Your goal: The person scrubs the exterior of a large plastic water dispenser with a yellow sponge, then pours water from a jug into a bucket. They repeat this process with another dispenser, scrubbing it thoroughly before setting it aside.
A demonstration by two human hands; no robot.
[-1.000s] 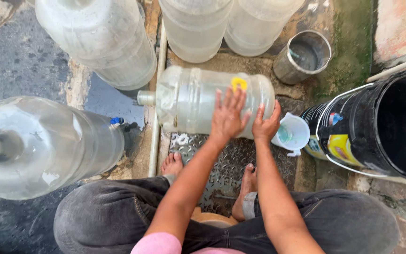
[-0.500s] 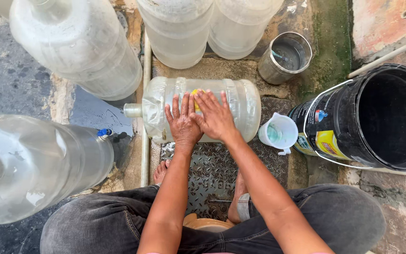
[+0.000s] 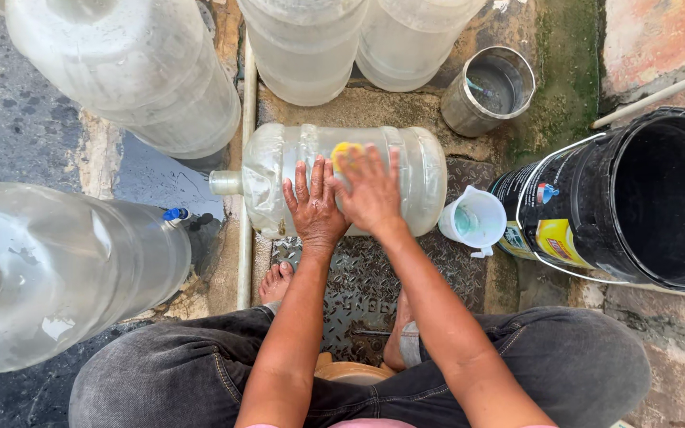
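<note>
A large clear water jug [image 3: 334, 178] is being held on its side, just left of the black bucket [image 3: 636, 202], neck pointing away from it. The left hand [image 3: 315, 208] is being pressed flat on it, fingers spread; the right hand [image 3: 370, 190] is being closed over a yellow sponge [image 3: 345, 150] against the wall. The round, likely wet jug is probably at risk of being rolled toward the white jug [image 3: 473, 222] beside the bucket, tipping it.
</note>
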